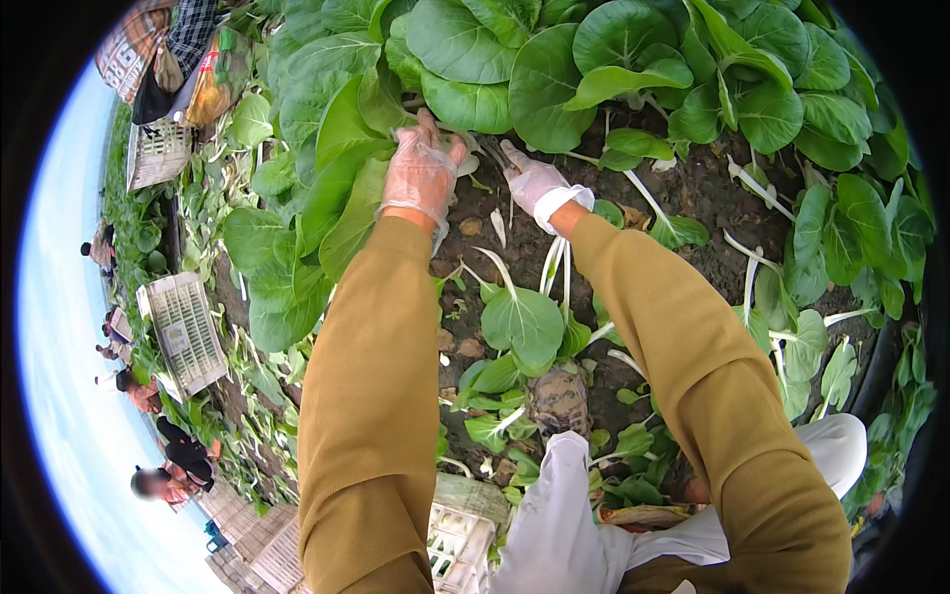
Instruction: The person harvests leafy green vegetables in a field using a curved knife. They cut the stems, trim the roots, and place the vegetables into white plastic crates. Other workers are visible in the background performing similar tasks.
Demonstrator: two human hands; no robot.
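My left hand point(421, 167), in a clear plastic glove, is at the base of a leafy green plant point(344, 160) with broad leaves, at the upper middle. Its fingers are partly hidden among the stems. Just right of it is my right hand point(536, 180), gloved too, with fingers pointing up towards the plant bases; a greyish thin thing by its fingertips is too unclear to name. Large green leaves point(549, 82) rise beyond both hands. Cut leaves with white stalks, one a round leaf point(523, 323), lie on the dark soil point(482, 200) below the hands.
A pale plastic crate point(185, 334) stands to the left, another point(159, 152) at the upper left beside a person in a checked garment point(194, 30). A crate point(456, 546) is near my knee point(564, 475). Several people are farther off at the left; stacked crates point(260, 542) are at the lower left.
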